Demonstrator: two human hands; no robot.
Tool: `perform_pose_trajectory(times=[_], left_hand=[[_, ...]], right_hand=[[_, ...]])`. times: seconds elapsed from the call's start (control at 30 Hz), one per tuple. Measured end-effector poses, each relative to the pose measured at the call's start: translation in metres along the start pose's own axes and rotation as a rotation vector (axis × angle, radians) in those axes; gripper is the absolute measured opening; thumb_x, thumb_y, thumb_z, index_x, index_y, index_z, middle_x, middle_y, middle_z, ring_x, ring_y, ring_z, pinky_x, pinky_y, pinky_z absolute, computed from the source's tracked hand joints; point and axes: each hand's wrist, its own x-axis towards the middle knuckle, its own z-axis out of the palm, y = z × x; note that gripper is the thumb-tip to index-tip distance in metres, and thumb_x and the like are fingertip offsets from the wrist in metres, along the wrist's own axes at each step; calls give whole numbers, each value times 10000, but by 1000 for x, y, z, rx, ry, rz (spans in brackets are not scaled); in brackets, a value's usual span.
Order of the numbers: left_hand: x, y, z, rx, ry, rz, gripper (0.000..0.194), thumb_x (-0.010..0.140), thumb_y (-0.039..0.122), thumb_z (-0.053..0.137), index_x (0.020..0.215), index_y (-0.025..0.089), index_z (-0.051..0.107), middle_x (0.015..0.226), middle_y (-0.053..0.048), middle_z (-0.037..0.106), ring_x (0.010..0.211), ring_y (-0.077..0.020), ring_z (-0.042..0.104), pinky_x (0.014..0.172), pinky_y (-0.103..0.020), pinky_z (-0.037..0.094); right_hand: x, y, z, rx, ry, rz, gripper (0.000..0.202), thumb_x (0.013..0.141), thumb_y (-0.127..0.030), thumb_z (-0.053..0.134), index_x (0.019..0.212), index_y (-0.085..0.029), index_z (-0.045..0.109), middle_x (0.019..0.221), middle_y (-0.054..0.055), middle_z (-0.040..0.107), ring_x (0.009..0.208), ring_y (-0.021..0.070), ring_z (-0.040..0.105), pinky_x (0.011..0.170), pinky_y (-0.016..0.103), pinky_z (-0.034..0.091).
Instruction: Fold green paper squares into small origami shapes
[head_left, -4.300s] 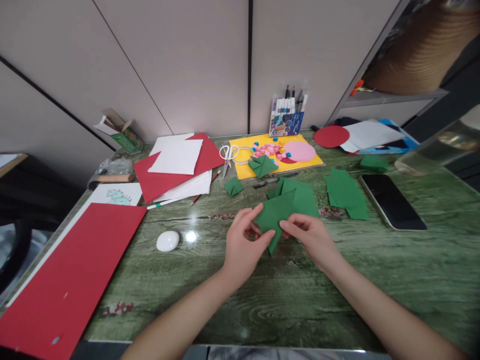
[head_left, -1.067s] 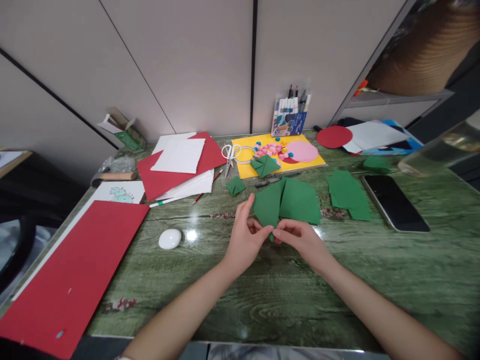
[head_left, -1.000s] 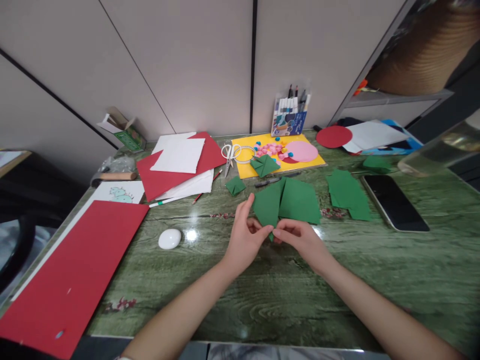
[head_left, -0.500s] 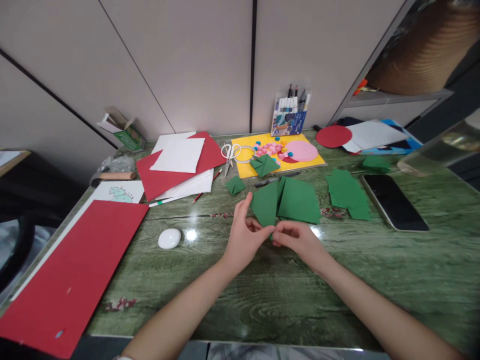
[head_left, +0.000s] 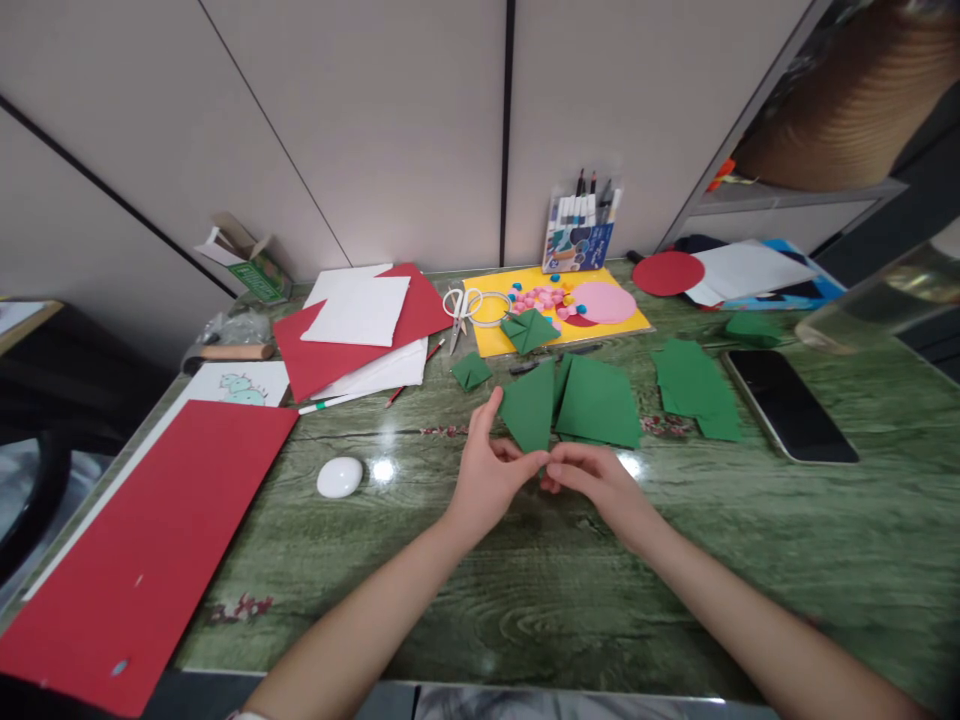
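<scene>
Between my two hands is a folded sheet of green paper (head_left: 529, 405), its lower corner pinched at the fingertips. My left hand (head_left: 489, 468) grips its left side, index finger along the edge and thumb at the bottom corner. Meeting it there, my right hand (head_left: 592, 480) has its thumb and index finger closed on the same corner; the exact fold is hidden by the fingers. Just behind lie more green sheets (head_left: 600, 402). A small folded green square (head_left: 471, 371) and a larger folded green piece (head_left: 529, 330) rest farther back.
Scissors (head_left: 455, 325) and a yellow sheet (head_left: 487, 340) with pink pieces lie at the back. Red card (head_left: 150, 540) and a white oval object (head_left: 340, 477) are on the left. To the right are green cut pieces (head_left: 697, 385), a phone (head_left: 791, 405) and a clear container (head_left: 877, 300).
The folded green paper has tilted slightly, and my right fingers have shifted a little at its lower corner. My left hand has barely moved.
</scene>
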Motion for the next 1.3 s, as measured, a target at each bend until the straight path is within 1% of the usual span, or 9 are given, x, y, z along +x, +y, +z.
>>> perform_pose_trajectory(times=[0.13, 0.27, 0.43, 0.53, 0.77, 0.93, 1.07, 1.3], left_hand=[[0, -1, 0, 5, 0, 33, 856, 608, 212, 726, 1339, 264, 285, 1127, -100, 488, 523, -26, 500, 459, -184, 422], [-1, -2, 0, 25, 14, 61, 822, 628, 189, 710, 1331, 275, 293, 1172, -94, 457, 532, -18, 501, 465, -180, 428], [-1, -3, 0, 13, 20, 66, 824, 626, 191, 710, 1331, 296, 297, 1175, -90, 467, 536, -24, 507, 475, -185, 442], [0, -3, 0, 8, 18, 68, 825, 623, 196, 713, 1330, 302, 302, 1195, -98, 456, 533, -23, 506, 473, -188, 444], [-1, -4, 2, 17, 38, 98, 807, 628, 174, 709, 1318, 315, 315, 1276, -99, 351, 543, -11, 503, 494, -191, 452], [-2, -4, 2, 16, 40, 105, 821, 620, 182, 714, 1319, 329, 310, 1278, -81, 340, 587, -33, 510, 501, -194, 458], [-2, -3, 2, 25, 48, 97, 819, 624, 185, 708, 1323, 327, 306, 1256, -75, 353, 608, -55, 511, 495, -205, 461], [-2, -6, 3, -2, 46, 102, 797, 629, 159, 694, 1316, 317, 321, 1283, -72, 356, 608, -55, 515, 521, -216, 469]], right_hand=[[0, -1, 0, -26, 24, -23, 206, 769, -319, 534, 633, -174, 591, 614, 10, 593, 621, 151, 532, 598, 251, 400], [-1, 1, 1, -82, 18, -37, 217, 768, -337, 555, 631, -171, 583, 613, 1, 576, 618, 144, 516, 585, 243, 381], [-2, 4, 3, -133, 58, -31, 225, 749, -354, 580, 623, -168, 597, 613, 3, 593, 611, 146, 514, 583, 245, 377], [-2, 4, 3, -91, 47, 1, 232, 752, -355, 574, 616, -169, 601, 611, 8, 608, 602, 143, 524, 577, 243, 382], [0, 2, 5, -36, 34, 34, 224, 731, -337, 589, 582, -171, 574, 565, -3, 574, 553, 126, 498, 547, 239, 373], [0, 2, 7, -77, 36, 38, 238, 730, -343, 579, 565, -174, 547, 550, -6, 558, 535, 125, 487, 524, 235, 362], [0, 3, 8, -118, 5, 22, 224, 730, -324, 571, 565, -173, 546, 553, -8, 562, 537, 124, 489, 529, 233, 360], [-2, 1, 9, -140, -35, 19, 200, 716, -267, 576, 541, -173, 558, 529, -15, 560, 525, 121, 484, 519, 235, 355]])
